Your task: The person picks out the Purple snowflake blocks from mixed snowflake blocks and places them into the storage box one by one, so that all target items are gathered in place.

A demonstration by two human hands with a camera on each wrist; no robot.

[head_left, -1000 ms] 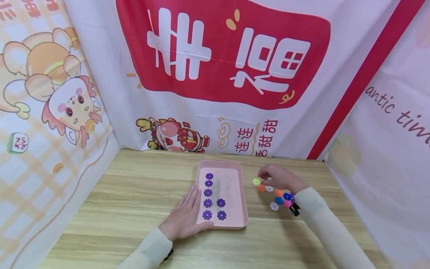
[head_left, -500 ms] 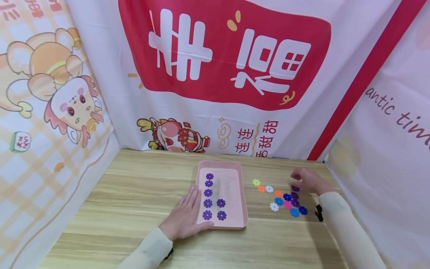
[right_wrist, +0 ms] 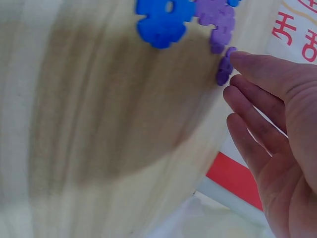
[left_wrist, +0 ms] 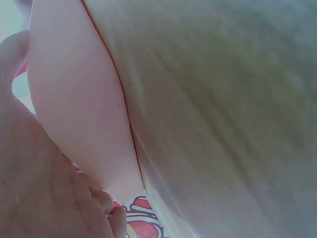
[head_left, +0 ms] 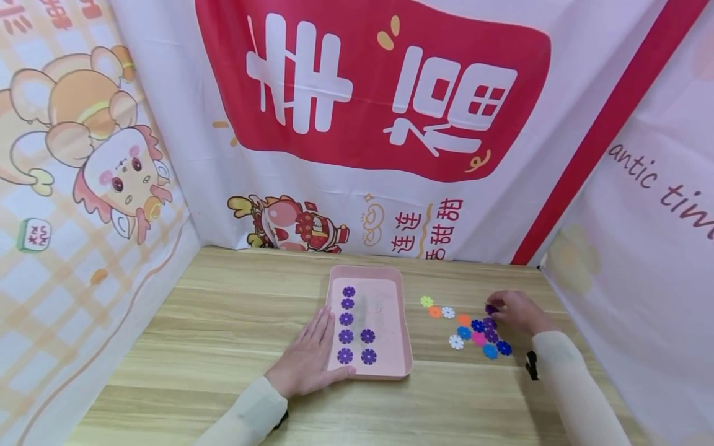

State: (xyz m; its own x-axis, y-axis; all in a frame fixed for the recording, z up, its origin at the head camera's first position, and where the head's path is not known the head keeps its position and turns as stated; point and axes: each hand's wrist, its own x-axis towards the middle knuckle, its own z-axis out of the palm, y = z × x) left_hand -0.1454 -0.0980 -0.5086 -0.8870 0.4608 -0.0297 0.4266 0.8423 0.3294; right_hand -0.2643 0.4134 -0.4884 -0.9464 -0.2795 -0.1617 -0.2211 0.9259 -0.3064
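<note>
My left hand [head_left: 304, 365] lies along the left wall of a shallow pink tray [head_left: 406, 322], its fingers straight and its thumb across the near left corner. The left wrist view shows that hand against the tray's outer wall [left_wrist: 81, 99]. Inside the tray, purple snowflake discs [head_left: 345, 337] form a long left column and a shorter second one. My right hand [head_left: 521, 310] is at the far right of a loose group of discs, thumb and fingertips pinching a purple snowflake disc [right_wrist: 225, 67]. That disc stands tilted at the fingertips; its far side is hidden by the thumb.
Between tray and right hand lie several more discs: a yellow-green disc [head_left: 426, 301], a white disc [head_left: 456, 342], a pink disc [head_left: 478, 339] and a dark blue disc [head_left: 504, 348] among them. Printed cloth [head_left: 368, 210] walls the wooden table [head_left: 223, 322] behind and at both sides.
My right hand has moved right from near the yellow-green disc to the purple discs, and its fingertips have closed on one. The left hand and tray have stayed put.
</note>
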